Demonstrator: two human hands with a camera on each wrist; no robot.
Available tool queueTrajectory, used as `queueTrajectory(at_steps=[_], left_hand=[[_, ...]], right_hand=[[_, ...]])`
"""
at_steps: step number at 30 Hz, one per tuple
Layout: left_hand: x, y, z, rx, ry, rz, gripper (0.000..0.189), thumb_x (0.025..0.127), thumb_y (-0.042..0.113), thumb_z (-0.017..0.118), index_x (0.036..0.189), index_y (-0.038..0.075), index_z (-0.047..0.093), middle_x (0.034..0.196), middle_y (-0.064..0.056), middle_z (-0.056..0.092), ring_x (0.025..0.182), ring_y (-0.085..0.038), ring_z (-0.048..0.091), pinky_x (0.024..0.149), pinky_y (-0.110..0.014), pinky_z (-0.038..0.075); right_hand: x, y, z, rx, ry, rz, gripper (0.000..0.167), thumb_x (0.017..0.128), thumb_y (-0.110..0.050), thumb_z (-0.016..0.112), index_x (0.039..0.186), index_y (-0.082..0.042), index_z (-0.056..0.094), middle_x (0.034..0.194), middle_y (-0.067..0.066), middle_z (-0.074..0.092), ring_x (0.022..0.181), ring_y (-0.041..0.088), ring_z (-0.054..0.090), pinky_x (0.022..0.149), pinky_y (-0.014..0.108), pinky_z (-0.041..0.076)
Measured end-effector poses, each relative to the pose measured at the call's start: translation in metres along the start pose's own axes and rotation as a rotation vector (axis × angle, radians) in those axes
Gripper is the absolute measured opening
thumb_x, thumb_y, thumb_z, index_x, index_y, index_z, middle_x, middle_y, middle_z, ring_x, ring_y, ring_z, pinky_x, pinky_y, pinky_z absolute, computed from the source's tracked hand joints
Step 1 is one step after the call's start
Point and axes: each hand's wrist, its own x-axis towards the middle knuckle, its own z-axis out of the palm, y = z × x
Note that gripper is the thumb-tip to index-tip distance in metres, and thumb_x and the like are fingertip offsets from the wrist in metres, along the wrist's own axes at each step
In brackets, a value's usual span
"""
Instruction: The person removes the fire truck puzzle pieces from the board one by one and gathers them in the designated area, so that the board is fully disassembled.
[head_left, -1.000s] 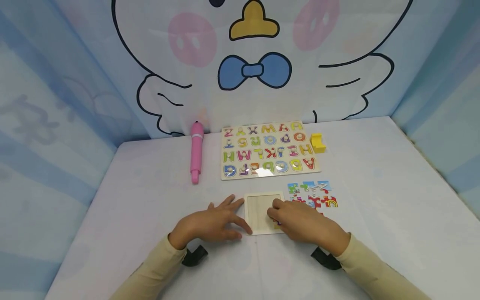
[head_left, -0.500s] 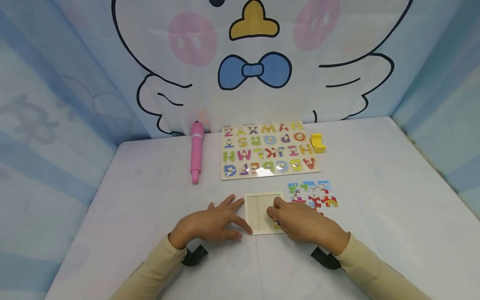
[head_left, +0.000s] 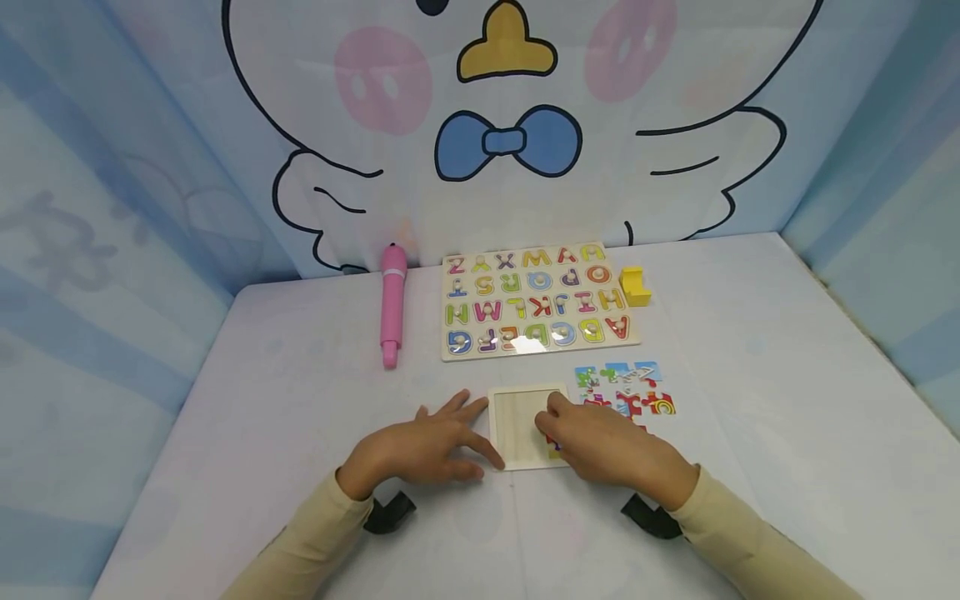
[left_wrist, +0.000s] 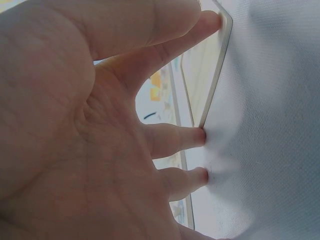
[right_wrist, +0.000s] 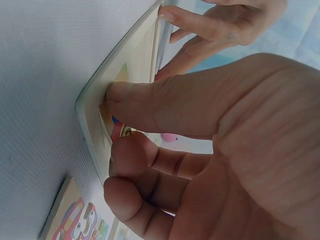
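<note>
A shallow wooden puzzle tray [head_left: 517, 427] lies on the table between my hands. My left hand [head_left: 427, 446] rests with spread fingers at its left side; in the left wrist view the index fingertip touches the tray's rim [left_wrist: 215, 75]. Over the tray's near right corner, my right hand [head_left: 611, 442] pinches a colourful jigsaw piece [right_wrist: 118, 131] between thumb and curled fingers. That piece sits inside the frame, mostly hidden under the fingers. Several loose jigsaw pieces [head_left: 630, 403] are laid out right of the tray, some covered by the right hand.
Behind the tray lies a wooden alphabet board [head_left: 540, 302] with knobbed letters. A pink pen-shaped toy [head_left: 392, 304] is to its left, and a small yellow block [head_left: 635, 287] stands at its right. A printed cloth backdrop [head_left: 510, 200] rises at the table's far edge.
The right hand has shifted only very slightly at the tray's near right corner, still on the jigsaw piece. The left hand stays where it was.
</note>
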Motion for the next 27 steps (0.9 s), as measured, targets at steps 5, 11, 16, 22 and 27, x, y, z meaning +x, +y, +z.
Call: queueTrajectory(at_steps=[5, 11, 16, 22, 27], left_hand=[[-0.0001, 0.0005, -0.0001, -0.001, 0.000, -0.001, 0.021, 0.097, 0.028, 0.072, 0.116, 0.035, 0.078, 0.168, -0.012, 0.025, 0.156, -0.038, 0.005, 0.106, -0.083, 0.015], [-0.0002, 0.0010, 0.0000, -0.007, 0.003, -0.002, 0.021, 0.097, 0.027, 0.072, 0.115, 0.034, 0.078, 0.167, -0.012, 0.025, 0.156, -0.038, 0.005, 0.106, -0.083, 0.015], [0.0001, 0.0011, 0.0000, -0.006, 0.004, -0.002, 0.021, 0.097, 0.028, 0.072, 0.116, 0.035, 0.078, 0.168, -0.012, 0.025, 0.156, -0.038, 0.005, 0.106, -0.083, 0.015], [0.0005, 0.0010, 0.0002, -0.002, 0.006, 0.002, 0.021, 0.097, 0.028, 0.072, 0.115, 0.035, 0.078, 0.168, -0.012, 0.025, 0.156, -0.038, 0.005, 0.106, -0.083, 0.015], [0.0002, 0.0004, 0.0007, -0.003, 0.004, 0.002, 0.021, 0.097, 0.028, 0.071, 0.116, 0.036, 0.078, 0.168, -0.012, 0.024, 0.156, -0.038, 0.004, 0.106, -0.083, 0.015]], right_hand=[[0.0002, -0.0003, 0.0004, -0.004, -0.006, 0.005, 0.023, 0.087, -0.005, 0.079, 0.105, -0.004, 0.065, 0.095, 0.006, 0.054, 0.062, 0.010, 0.049, 0.054, 0.024, 0.045], [0.0004, -0.0012, -0.0002, 0.002, -0.012, 0.015, 0.022, 0.088, -0.004, 0.078, 0.105, -0.005, 0.065, 0.096, 0.007, 0.055, 0.065, 0.012, 0.051, 0.055, 0.025, 0.046], [-0.0004, -0.0012, -0.0007, 0.017, -0.035, 0.052, 0.024, 0.089, -0.003, 0.076, 0.110, -0.007, 0.065, 0.093, 0.007, 0.056, 0.065, 0.013, 0.051, 0.055, 0.027, 0.047], [-0.0005, -0.0008, -0.0011, 0.020, -0.043, 0.066, 0.024, 0.089, -0.003, 0.076, 0.109, -0.008, 0.065, 0.087, 0.004, 0.053, 0.063, 0.013, 0.050, 0.054, 0.027, 0.046], [-0.0003, -0.0007, -0.0010, 0.028, -0.042, 0.056, 0.023, 0.088, -0.003, 0.075, 0.107, -0.009, 0.064, 0.085, 0.002, 0.052, 0.062, 0.013, 0.049, 0.054, 0.027, 0.044]])
